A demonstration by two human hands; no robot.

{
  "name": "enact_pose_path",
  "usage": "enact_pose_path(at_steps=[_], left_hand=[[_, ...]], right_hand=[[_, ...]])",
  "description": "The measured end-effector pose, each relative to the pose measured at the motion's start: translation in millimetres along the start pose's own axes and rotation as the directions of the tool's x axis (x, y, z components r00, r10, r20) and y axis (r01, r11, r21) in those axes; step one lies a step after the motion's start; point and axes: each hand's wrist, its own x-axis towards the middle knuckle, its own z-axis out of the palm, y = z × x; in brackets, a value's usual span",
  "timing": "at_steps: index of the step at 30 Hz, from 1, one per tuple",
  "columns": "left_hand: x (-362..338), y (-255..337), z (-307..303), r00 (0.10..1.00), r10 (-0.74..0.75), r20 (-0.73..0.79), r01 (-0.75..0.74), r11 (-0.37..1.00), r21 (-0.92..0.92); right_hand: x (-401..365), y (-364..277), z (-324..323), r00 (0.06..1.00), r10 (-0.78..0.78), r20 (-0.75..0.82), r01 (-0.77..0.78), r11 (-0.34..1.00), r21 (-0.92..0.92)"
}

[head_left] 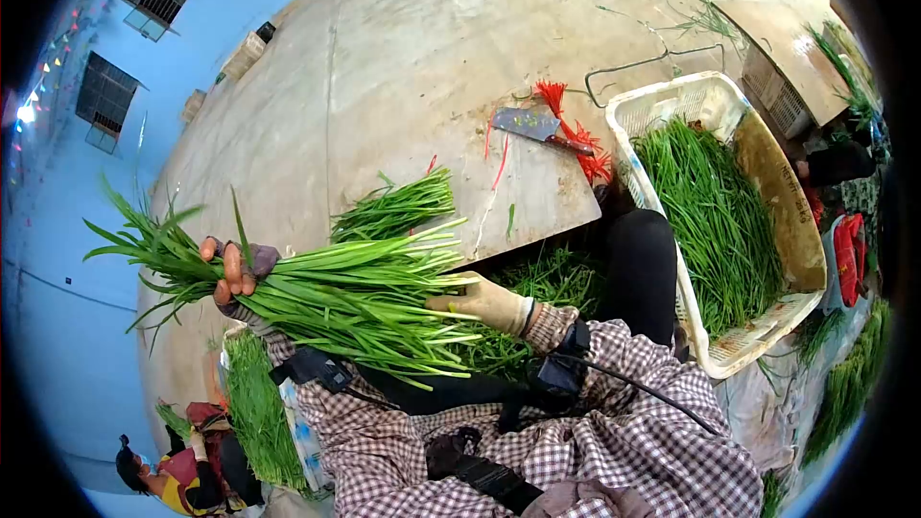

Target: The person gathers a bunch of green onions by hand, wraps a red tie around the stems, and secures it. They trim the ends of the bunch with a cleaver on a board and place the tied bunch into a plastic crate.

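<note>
A large bunch of long green leafy stalks [345,293] lies across both my hands. My left hand [233,273] is wrapped round its leafy end, with bare fingertips showing from a dark glove. Near the pale cut ends, my right hand [480,302], in a light glove, presses against the stalks, its fingers partly hidden. Just beyond, a smaller bunch [398,207] rests on the board [547,197]. A cleaver [537,126] lies beside red ties [587,149] farther back on that board.
At the right stands a white crate [687,326] of green stalks. Another crate of stalks [259,412] is at lower left, beside a seated person [187,470] holding some stalks. Loose greens [547,278] lie below the board. A bent metal rod [633,62] is behind.
</note>
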Motion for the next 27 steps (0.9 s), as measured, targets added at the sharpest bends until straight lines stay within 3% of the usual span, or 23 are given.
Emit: enact_pose_path(at_steps=[1, 2, 3, 4, 5, 6, 7, 8, 9, 10, 11, 13, 15, 17, 19, 21, 22, 23, 24, 25, 26, 27], left_hand=[[-4, 0, -2, 0.999, 0.001, -0.054, -0.001, 1.0, 0.011], [-10, 5, -6, 0.996, -0.038, -0.078, 0.042, 0.998, 0.048], [-10, 3, -4, 0.996, -0.041, -0.081, 0.045, 0.998, 0.046], [-9, -2, 1, 0.996, -0.004, -0.085, 0.01, 0.998, 0.068], [-9, -4, 4, 0.996, 0.035, -0.088, -0.027, 0.995, 0.094], [-13, 2, -3, 0.985, 0.086, -0.15, -0.067, 0.99, 0.123], [-16, 8, -4, 0.984, 0.085, -0.158, -0.065, 0.989, 0.13], [-17, 12, -6, 0.983, 0.085, -0.162, -0.065, 0.99, 0.122], [-15, 14, -8, 0.984, 0.085, -0.158, -0.068, 0.991, 0.113], [-8, 11, -2, 0.991, 0.065, -0.114, -0.048, 0.989, 0.141], [-8, 9, -3, 0.991, 0.066, -0.119, -0.049, 0.989, 0.14], [-8, 7, -2, 0.987, 0.079, -0.141, -0.066, 0.993, 0.095], [-4, 0, 1, 0.98, 0.085, -0.182, -0.069, 0.993, 0.091], [0, -3, -3, 0.996, 0.041, -0.083, -0.034, 0.996, 0.083], [4, -4, 4, 0.996, 0.041, -0.084, -0.029, 0.99, 0.141], [0, -13, 16, 0.964, 0.094, -0.247, -0.055, 0.986, 0.157], [-5, -5, 9, 0.965, -0.005, -0.261, 0.053, 0.983, 0.176], [-11, -3, 3, 0.965, -0.004, -0.262, 0.051, 0.983, 0.174], [-10, -8, 4, 0.967, 0.005, -0.256, 0.039, 0.985, 0.166], [-10, -10, 5, 0.968, 0.014, -0.25, 0.027, 0.987, 0.158], [-14, 1, -5, 0.971, -0.013, -0.238, 0.054, 0.984, 0.167], [-15, 0, -4, 0.971, -0.011, -0.238, 0.052, 0.985, 0.167]], right_hand=[[-2, 1, 1, 1.0, 0.001, 0.002, -0.001, 1.0, -0.018], [-12, -4, -1, 0.877, 0.48, 0.029, -0.443, 0.783, 0.437], [-14, -8, -12, 0.671, 0.736, 0.086, -0.707, 0.601, 0.372], [-24, -5, -22, 0.777, 0.628, -0.047, -0.6, 0.761, 0.244], [-49, 21, -21, 0.801, 0.595, -0.064, -0.571, 0.792, 0.218], [-75, 36, -26, 0.827, 0.56, -0.047, -0.561, 0.817, -0.135], [-91, 36, -36, 0.739, 0.668, 0.083, -0.53, 0.653, -0.54], [-93, 28, -46, 0.518, 0.841, 0.158, -0.426, 0.414, -0.804], [-94, 21, -54, 0.528, 0.848, 0.053, -0.493, 0.357, -0.794], [-87, 11, -57, 0.733, 0.68, -0.02, -0.523, 0.544, -0.657], [-80, 0, -58, 0.866, 0.481, -0.138, -0.479, 0.717, -0.507], [-37, -30, -55, 0.906, 0.41, -0.104, -0.42, 0.9, -0.112], [-16, -32, -31, 0.955, 0.254, -0.153, -0.255, 0.967, 0.017], [-4, -27, -11, 0.898, 0.429, -0.1, -0.425, 0.903, 0.064], [-6, -18, 3, 0.821, 0.565, -0.087, -0.515, 0.797, 0.316], [-13, -9, -1, 0.803, 0.572, -0.164, -0.477, 0.784, 0.398], [-22, -5, -6, 0.789, 0.567, -0.235, -0.457, 0.798, 0.392], [-34, 3, -14, 0.711, 0.684, -0.166, -0.604, 0.714, 0.355], [-53, 17, -14, 0.695, 0.699, -0.169, -0.661, 0.713, 0.233], [-76, 32, -16, 0.736, 0.67, -0.098, -0.675, 0.737, -0.028], [-99, 39, -20, 0.753, 0.657, -0.031, -0.548, 0.6, -0.582], [-93, 26, -31, 0.37, 0.923, 0.104, -0.509, 0.295, -0.809]])
